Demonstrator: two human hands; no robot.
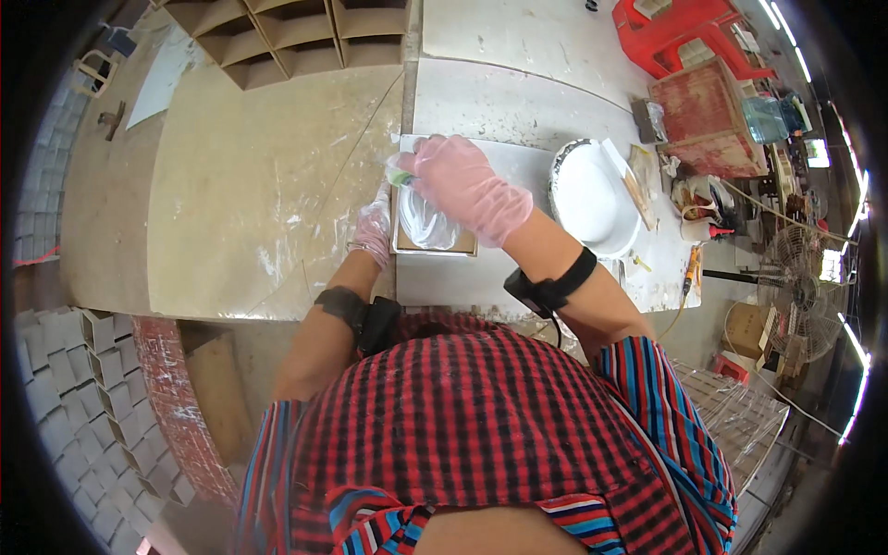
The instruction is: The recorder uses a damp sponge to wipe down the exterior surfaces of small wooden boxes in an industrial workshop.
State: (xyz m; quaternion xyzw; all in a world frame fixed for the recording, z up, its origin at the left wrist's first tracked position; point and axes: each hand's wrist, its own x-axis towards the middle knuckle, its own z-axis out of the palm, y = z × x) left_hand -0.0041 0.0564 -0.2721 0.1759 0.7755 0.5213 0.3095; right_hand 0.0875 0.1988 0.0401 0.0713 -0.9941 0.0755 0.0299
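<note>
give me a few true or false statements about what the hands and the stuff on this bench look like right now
1. Both hands wear thin pink gloves. True: the left hand and the right hand are both gloved.
2. The right hand rests on the white basin. False: the white basin sits apart to its right; the right hand is over the small square board, holding a small green and white thing.
3. The left hand is at the left edge of the small square board. True.
4. A clear plastic film lies on the board. True.
5. The red plastic stool stands right beside the left hand. False: the red plastic stool is far off at the top right.
</note>
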